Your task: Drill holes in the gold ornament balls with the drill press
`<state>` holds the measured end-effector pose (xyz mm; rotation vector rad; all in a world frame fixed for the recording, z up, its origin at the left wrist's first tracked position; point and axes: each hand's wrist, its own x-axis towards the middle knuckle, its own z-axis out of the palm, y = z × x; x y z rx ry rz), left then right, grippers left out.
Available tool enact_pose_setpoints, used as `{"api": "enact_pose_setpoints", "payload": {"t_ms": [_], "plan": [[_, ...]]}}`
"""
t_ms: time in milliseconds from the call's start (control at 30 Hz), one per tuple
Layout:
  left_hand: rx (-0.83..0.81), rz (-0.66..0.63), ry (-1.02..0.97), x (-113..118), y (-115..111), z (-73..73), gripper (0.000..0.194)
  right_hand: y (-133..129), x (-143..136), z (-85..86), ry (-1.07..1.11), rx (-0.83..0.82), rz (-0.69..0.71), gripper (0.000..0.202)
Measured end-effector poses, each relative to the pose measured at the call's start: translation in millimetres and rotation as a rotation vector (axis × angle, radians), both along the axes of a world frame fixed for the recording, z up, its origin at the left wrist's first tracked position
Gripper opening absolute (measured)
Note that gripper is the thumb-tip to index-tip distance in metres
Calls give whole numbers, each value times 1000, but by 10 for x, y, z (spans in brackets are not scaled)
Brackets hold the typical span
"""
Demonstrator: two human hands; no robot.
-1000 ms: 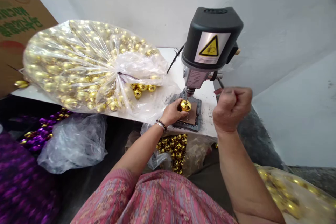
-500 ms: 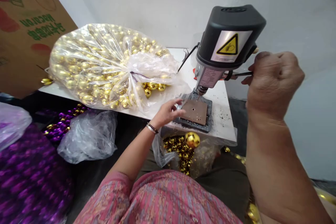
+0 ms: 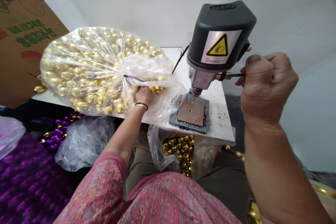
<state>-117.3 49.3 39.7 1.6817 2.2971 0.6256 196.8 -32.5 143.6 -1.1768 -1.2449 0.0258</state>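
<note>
My left hand [image 3: 144, 96] reaches into the opening of a big clear bag [image 3: 86, 63] of gold balls; its fingertips are hidden among the balls [image 3: 157, 89]. My right hand [image 3: 267, 85] is closed on the lever [image 3: 236, 75] at the right side of a black drill press [image 3: 223, 35]. Below the drill chuck [image 3: 196, 91], a brown board [image 3: 191, 112] with a small hole lies on the grey metal base [image 3: 206, 127]. No ball sits on the board.
The white table [image 3: 225, 126] bears dark shavings around the base. Under its front edge, gold balls [image 3: 183, 150] lie in an open bag between my legs. Purple balls [image 3: 28, 182], a crumpled clear bag [image 3: 84, 143] and a cardboard box [image 3: 26, 42] are at the left.
My left hand has moved left from beside the board into the bag's opening. The gold ball that was in mid-air below the table edge is gone from there. My right hand still grips the lever.
</note>
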Motion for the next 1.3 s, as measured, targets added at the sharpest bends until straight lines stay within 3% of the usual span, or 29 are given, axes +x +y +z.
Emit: {"api": "enact_pose_setpoints", "payload": {"t_ms": [67, 233, 367, 533, 733, 1033, 1200, 1300], "plan": [[16, -70, -175, -8, -140, -19, 45, -8, -14, 14, 9, -9, 2, 34], [-76, -400, -970, 117, -581, -110, 58, 19, -1, -5, -3, 16, 25, 32], [-281, -409, -1251, 429, -725, -173, 55, 31, 22, -16, -31, 19, 40, 35], [-302, -399, -1142, 801, -672, -163, 57, 28, 24, -1, -70, 22, 58, 43], [-242, -499, -869, 963, -566, -168, 36, -28, -21, 77, -76, -66, 33, 40], [-165, -521, -646, 1078, -516, -161, 61, -67, -67, 110, -37, -34, 65, 38], [-94, -661, -461, 1138, -471, -184, 66, -58, -21, 64, -75, -41, 94, 44], [-72, -677, -455, 1170, -449, -237, 70, -55, -18, 14, -83, -27, 100, 47]]}}
